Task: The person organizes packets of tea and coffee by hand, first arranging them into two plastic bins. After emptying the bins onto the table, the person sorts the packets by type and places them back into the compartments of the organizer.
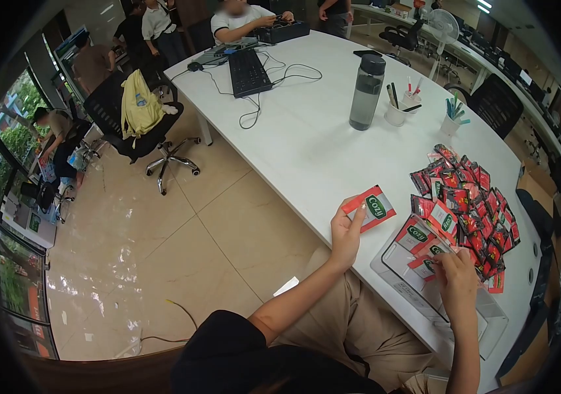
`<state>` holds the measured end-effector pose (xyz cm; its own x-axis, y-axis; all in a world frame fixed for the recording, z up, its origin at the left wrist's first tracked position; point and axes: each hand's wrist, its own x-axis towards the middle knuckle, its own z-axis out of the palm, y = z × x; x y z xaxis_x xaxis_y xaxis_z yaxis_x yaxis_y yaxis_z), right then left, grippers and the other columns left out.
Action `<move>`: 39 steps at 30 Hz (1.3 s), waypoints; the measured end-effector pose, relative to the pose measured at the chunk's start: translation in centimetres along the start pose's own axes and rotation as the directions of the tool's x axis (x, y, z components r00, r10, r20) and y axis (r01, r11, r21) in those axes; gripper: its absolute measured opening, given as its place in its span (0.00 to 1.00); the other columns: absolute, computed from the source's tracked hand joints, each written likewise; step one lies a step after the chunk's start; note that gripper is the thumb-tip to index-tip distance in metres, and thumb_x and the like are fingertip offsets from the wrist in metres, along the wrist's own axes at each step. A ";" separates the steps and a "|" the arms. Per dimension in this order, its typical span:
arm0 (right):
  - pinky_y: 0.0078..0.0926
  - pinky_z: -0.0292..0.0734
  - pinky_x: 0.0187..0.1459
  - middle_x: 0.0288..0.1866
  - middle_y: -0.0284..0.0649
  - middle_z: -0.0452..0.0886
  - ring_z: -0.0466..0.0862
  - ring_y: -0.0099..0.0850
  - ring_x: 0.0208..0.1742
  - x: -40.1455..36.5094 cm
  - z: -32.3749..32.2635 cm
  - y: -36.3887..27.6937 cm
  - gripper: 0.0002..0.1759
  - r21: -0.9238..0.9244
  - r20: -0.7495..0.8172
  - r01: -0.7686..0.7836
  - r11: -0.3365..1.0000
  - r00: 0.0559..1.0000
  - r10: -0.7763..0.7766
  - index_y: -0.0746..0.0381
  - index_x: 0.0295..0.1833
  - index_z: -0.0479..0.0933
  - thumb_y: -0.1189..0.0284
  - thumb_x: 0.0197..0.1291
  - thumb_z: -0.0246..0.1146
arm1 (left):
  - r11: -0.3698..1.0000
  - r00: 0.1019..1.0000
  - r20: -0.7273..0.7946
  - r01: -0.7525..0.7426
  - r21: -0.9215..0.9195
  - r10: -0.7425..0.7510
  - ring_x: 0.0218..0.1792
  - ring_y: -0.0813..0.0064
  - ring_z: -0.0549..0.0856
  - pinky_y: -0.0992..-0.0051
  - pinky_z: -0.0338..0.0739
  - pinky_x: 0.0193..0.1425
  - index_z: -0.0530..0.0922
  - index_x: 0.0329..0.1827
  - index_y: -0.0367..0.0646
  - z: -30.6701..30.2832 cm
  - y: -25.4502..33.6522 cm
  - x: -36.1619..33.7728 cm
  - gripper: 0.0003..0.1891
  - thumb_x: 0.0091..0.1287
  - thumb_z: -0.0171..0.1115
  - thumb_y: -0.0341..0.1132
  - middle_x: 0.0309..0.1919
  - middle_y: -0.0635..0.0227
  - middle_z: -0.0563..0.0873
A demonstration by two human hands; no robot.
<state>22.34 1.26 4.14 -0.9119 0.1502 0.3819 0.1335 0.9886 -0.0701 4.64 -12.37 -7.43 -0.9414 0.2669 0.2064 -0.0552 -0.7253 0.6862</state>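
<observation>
My left hand [346, 235] is closed on a red and white sachet [375, 209] labelled "Cozy", held above the table's near edge with its printed side up. Below and to the right stands a clear plastic box [392, 272], in which more Cozy sachets [414, 235] lean. Over the box, my right hand [459, 281] has its fingers pinched at the edge of another Cozy sachet [423, 267]. Just beyond the box lies a large heap of red and black sachets [467, 203], mixed with a few red and white ones. My right fingers partly cover the box's contents.
The white table [300, 157] also bears a water bottle [367, 92], cups of pens [396, 115] and markers [451, 123], and a black keyboard [249, 72] with loose cables. Across it sits a person [241, 26] handling a black box. A yellow bag [141, 105] hangs on an office chair.
</observation>
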 end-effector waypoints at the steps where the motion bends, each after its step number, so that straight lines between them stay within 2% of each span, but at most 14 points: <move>1: 0.35 0.72 0.38 0.33 0.40 0.81 0.75 0.39 0.37 0.0 0.1 0.0 0.10 0.002 0.000 0.002 1.000 1.000 -0.002 0.63 0.37 0.78 0.81 0.47 0.68 | 1.000 1.000 -0.005 0.009 -0.001 -0.009 0.50 0.84 0.79 0.80 0.73 0.55 0.73 0.56 0.35 0.0 0.0 0.1 0.12 0.74 0.55 0.30 0.49 0.67 0.82; 5: 0.37 0.71 0.37 0.32 0.39 0.78 0.74 0.38 0.37 0.0 0.1 0.1 0.12 0.008 0.000 0.032 0.999 0.999 -0.032 0.62 0.39 0.77 0.78 0.47 0.69 | 1.000 1.000 -0.001 0.026 -0.019 -0.026 0.51 0.82 0.79 0.78 0.74 0.58 0.71 0.57 0.35 0.0 0.1 0.1 0.13 0.72 0.55 0.27 0.50 0.65 0.81; 8: 0.35 0.72 0.39 0.33 0.40 0.81 0.75 0.39 0.38 0.1 0.1 0.2 0.15 -0.034 -0.003 0.014 0.999 1.000 -0.014 0.63 0.39 0.78 0.79 0.42 0.72 | 1.000 1.000 0.011 0.017 0.005 -0.017 0.52 0.80 0.80 0.76 0.74 0.59 0.69 0.59 0.36 0.1 0.2 0.1 0.15 0.70 0.56 0.24 0.51 0.64 0.81; 15: 0.37 0.72 0.39 0.31 0.39 0.77 0.75 0.40 0.39 -0.2 0.0 1.2 0.15 -0.081 0.009 -0.034 0.996 0.999 0.035 0.63 0.33 0.77 0.75 0.38 0.74 | 0.999 0.999 0.020 -0.030 0.032 0.030 0.53 0.77 0.80 0.75 0.74 0.60 0.67 0.60 0.36 0.2 0.1 0.0 0.18 0.67 0.57 0.21 0.52 0.63 0.80; 18: 0.36 0.72 0.38 0.33 0.39 0.76 0.75 0.40 0.39 -0.1 0.1 1.6 0.15 -0.086 -0.012 0.009 0.996 1.000 -0.010 0.62 0.32 0.77 0.74 0.37 0.74 | 1.000 0.999 -0.032 -0.025 -0.011 0.024 0.54 0.77 0.79 0.75 0.74 0.60 0.66 0.61 0.36 0.1 0.1 0.0 0.19 0.68 0.56 0.21 0.53 0.62 0.79; 19: 0.36 0.72 0.38 0.33 0.38 0.76 0.75 0.40 0.39 0.1 0.5 1.8 0.15 -0.082 -0.025 0.019 0.996 0.999 -0.021 0.62 0.32 0.76 0.74 0.37 0.74 | 1.000 0.998 -0.062 -0.012 0.003 0.012 0.53 0.81 0.78 0.77 0.77 0.55 0.65 0.62 0.40 0.0 0.0 0.1 0.18 0.70 0.53 0.23 0.52 0.66 0.79; 21: 0.36 0.72 0.38 0.33 0.38 0.75 0.75 0.39 0.39 -0.3 0.7 2.4 0.16 -0.101 -0.033 0.012 0.995 0.999 -0.015 0.62 0.31 0.76 0.73 0.36 0.74 | 1.000 0.998 -0.060 -0.014 -0.008 0.013 0.50 0.82 0.80 0.79 0.78 0.53 0.66 0.61 0.40 -0.1 0.0 0.2 0.16 0.72 0.53 0.26 0.51 0.67 0.79; 24: 0.35 0.72 0.39 0.33 0.37 0.73 0.74 0.39 0.40 0.2 0.9 2.7 0.17 -0.148 -0.029 0.024 0.989 0.999 -0.029 0.61 0.33 0.75 0.71 0.36 0.75 | 1.000 0.999 -0.050 -0.016 0.000 0.016 0.50 0.80 0.81 0.78 0.80 0.53 0.66 0.59 0.39 0.4 0.3 0.1 0.14 0.73 0.52 0.27 0.51 0.66 0.80; 26: 0.35 0.72 0.39 0.33 0.37 0.73 0.74 0.39 0.40 0.4 0.5 2.4 0.18 -0.136 -0.020 -0.028 0.990 0.999 0.026 0.60 0.34 0.75 0.70 0.37 0.75 | 1.000 0.998 -0.055 -0.012 -0.003 0.012 0.50 0.80 0.81 0.78 0.80 0.53 0.66 0.59 0.39 0.7 0.6 0.1 0.14 0.73 0.53 0.27 0.51 0.66 0.79; 27: 0.35 0.72 0.39 0.33 0.37 0.73 0.74 0.39 0.40 0.6 0.4 2.4 0.19 -0.125 -0.019 -0.041 0.991 0.999 0.039 0.60 0.34 0.75 0.70 0.37 0.75 | 1.000 0.996 -0.083 0.008 -0.002 -0.008 0.51 0.77 0.81 0.76 0.76 0.56 0.67 0.59 0.37 1.0 1.0 0.0 0.15 0.72 0.54 0.25 0.52 0.60 0.81; 30: 0.35 0.72 0.39 0.35 0.38 0.72 0.74 0.39 0.40 0.7 0.5 2.5 0.23 -0.087 -0.011 -0.064 0.994 0.998 0.063 0.61 0.38 0.74 0.69 0.35 0.76 | 0.997 0.999 -0.044 -0.005 0.075 0.009 0.51 0.79 0.81 0.77 0.77 0.56 0.67 0.59 0.40 0.5 0.5 0.2 0.14 0.73 0.53 0.26 0.52 0.65 0.81; 32: 0.36 0.72 0.40 0.39 0.39 0.73 0.74 0.39 0.42 0.8 0.3 1.9 0.28 -0.103 -0.011 -0.090 0.991 0.996 0.089 0.60 0.42 0.73 0.68 0.34 0.78 | 0.998 0.999 -0.029 -0.016 0.068 0.018 0.51 0.79 0.80 0.77 0.75 0.57 0.67 0.59 0.39 0.3 0.0 0.0 0.14 0.72 0.54 0.26 0.52 0.64 0.81; 36: 0.36 0.72 0.44 0.51 0.42 0.72 0.74 0.41 0.48 2.5 1.1 1.1 0.38 -0.153 -0.078 -0.044 0.987 0.996 0.032 0.60 0.50 0.70 0.67 0.29 0.80 | 0.999 0.999 -0.031 -0.038 0.030 0.039 0.50 0.80 0.80 0.78 0.74 0.56 0.68 0.58 0.39 0.0 -0.3 0.3 0.15 0.70 0.57 0.24 0.50 0.62 0.83; 39: 0.36 0.71 0.47 0.57 0.42 0.71 0.74 0.42 0.52 2.8 1.0 1.1 0.42 -0.116 0.016 -0.085 0.990 0.996 0.088 0.60 0.53 0.68 0.68 0.28 0.81 | 1.000 1.000 -0.012 0.001 0.006 -0.001 0.50 0.80 0.80 0.79 0.73 0.57 0.69 0.56 0.37 0.1 0.1 0.2 0.14 0.69 0.57 0.22 0.51 0.61 0.82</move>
<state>19.50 2.73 4.20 -0.9029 0.2362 0.3591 0.2550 0.9669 0.0051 4.51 -12.34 -7.31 -0.9454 0.2597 0.1972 -0.0542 -0.7215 0.6902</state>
